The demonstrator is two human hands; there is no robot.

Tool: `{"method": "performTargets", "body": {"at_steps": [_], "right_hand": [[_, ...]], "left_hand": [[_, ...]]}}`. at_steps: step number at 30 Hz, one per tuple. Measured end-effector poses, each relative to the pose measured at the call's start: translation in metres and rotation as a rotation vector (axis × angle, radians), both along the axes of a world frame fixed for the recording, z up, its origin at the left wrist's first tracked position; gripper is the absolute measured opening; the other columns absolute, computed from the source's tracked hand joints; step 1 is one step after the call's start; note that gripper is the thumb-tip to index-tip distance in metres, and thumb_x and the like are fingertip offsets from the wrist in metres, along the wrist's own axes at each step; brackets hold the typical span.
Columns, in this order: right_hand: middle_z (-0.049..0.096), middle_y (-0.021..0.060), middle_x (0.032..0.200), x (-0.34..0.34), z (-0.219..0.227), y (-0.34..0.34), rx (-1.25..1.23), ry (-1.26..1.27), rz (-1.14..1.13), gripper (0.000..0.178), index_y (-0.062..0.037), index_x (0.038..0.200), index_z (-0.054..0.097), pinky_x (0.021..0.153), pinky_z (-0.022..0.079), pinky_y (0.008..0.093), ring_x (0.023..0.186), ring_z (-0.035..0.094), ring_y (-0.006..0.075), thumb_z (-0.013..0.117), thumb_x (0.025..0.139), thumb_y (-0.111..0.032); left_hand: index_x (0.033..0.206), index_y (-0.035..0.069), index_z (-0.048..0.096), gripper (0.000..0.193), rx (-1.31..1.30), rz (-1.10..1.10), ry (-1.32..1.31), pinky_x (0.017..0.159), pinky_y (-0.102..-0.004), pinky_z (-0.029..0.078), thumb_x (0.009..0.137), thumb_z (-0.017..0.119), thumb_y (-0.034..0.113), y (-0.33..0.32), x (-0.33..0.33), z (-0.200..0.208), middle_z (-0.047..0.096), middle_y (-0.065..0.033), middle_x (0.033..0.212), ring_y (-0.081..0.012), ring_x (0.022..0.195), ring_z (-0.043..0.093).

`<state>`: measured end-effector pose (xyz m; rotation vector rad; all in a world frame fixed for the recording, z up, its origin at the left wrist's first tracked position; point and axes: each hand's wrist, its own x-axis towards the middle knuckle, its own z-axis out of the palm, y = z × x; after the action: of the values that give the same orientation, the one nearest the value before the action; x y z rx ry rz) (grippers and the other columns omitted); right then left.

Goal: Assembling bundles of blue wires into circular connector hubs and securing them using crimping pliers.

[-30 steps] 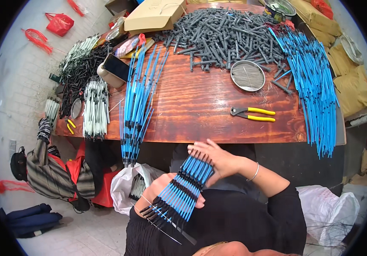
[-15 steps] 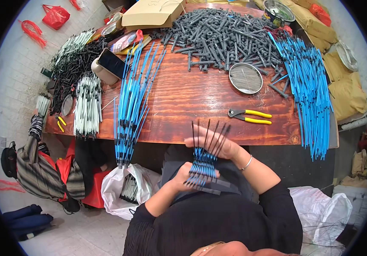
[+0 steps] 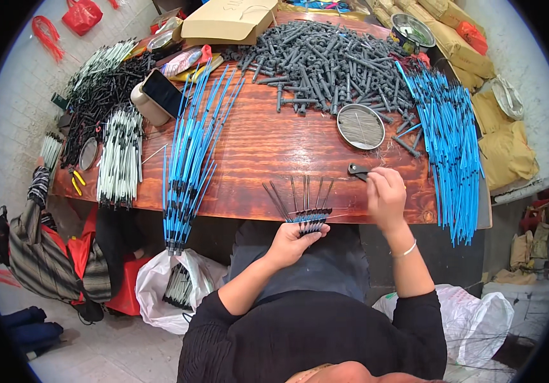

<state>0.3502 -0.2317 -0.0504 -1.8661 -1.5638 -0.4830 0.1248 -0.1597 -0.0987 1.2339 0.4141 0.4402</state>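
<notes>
My left hand (image 3: 293,244), in front of the table's near edge, is closed round a bundle of short blue rods (image 3: 313,225) whose thin dark ends fan out upward. Fine straight wires appear to lie across the bundle and stick out to its right. Over the table's front edge, my right hand (image 3: 387,195) is closed on the pliers; their dark jaws (image 3: 356,169) show to the left of the fingers and the yellow handles are hidden by the hand. Behind that hand stands a round metal dish (image 3: 340,135) holding thin wires.
Grey plastic bolt-like parts (image 3: 325,64) form a large heap at the back. Blue rods (image 3: 447,147) lie piled at right, with another blue bundle (image 3: 188,166) at left. White rods (image 3: 120,156), a propped phone (image 3: 163,92) and a co-worker's striped sleeve (image 3: 41,185) are further left.
My right hand has left the rod bundle, moved right and up, and closed on the pliers. My left hand has raised the bundle slightly toward the table. The view has shifted a little.
</notes>
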Motion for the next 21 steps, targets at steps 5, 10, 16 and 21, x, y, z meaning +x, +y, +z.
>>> {"method": "performTargets", "body": {"at_steps": [5, 10, 16, 21], "right_hand": [[0.053, 0.0101, 0.074, -0.096, 0.056, 0.014, 0.201, -0.148, 0.313, 0.010, -0.0058, 0.072, 0.055, 0.058, 0.042, 0.0355, 0.065, 0.054, 0.0232, 0.065, 0.074, -0.009], [0.036, 0.0028, 0.055, -0.089, 0.035, 0.039, 0.090, -0.225, 0.387, 0.038, -0.0116, 0.054, 0.039, 0.045, 0.031, 0.0319, 0.048, 0.040, 0.0189, 0.072, 0.067, -0.026], [0.035, 0.0012, 0.050, -0.074, 0.030, 0.049, 0.129, -0.209, 0.391, 0.040, -0.0130, 0.053, 0.037, 0.043, 0.029, 0.0301, 0.044, 0.041, 0.0171, 0.070, 0.068, -0.030], [0.035, 0.0010, 0.051, -0.070, 0.032, 0.056, 0.121, -0.268, 0.448, 0.040, -0.0129, 0.053, 0.037, 0.044, 0.029, 0.0299, 0.045, 0.041, 0.0169, 0.070, 0.068, -0.029]], "left_hand": [[0.102, -0.002, 0.064, 0.018, 0.086, 0.049, -0.007, 0.078, -0.0235, 0.047, 0.085, 0.058, 0.003, -0.003, -0.001, 0.001, 0.067, -0.0045, 0.091, -0.0087, 0.084, 0.060], [0.109, -0.003, 0.059, 0.031, 0.195, 0.008, 0.193, 0.078, -0.0240, 0.046, 0.081, 0.066, 0.009, 0.003, -0.007, -0.015, 0.066, -0.0066, 0.089, -0.0095, 0.083, 0.058], [0.123, -0.003, 0.046, 0.059, 0.342, 0.206, 0.021, 0.084, -0.0280, 0.045, 0.074, 0.073, 0.013, -0.016, -0.032, -0.018, 0.063, -0.0100, 0.100, -0.0128, 0.091, 0.058], [0.125, -0.003, 0.043, 0.067, 0.438, 0.312, -0.064, 0.091, -0.0321, 0.044, 0.069, 0.076, 0.013, 0.017, -0.023, -0.028, 0.060, -0.0126, 0.110, -0.0193, 0.100, 0.059]]}}
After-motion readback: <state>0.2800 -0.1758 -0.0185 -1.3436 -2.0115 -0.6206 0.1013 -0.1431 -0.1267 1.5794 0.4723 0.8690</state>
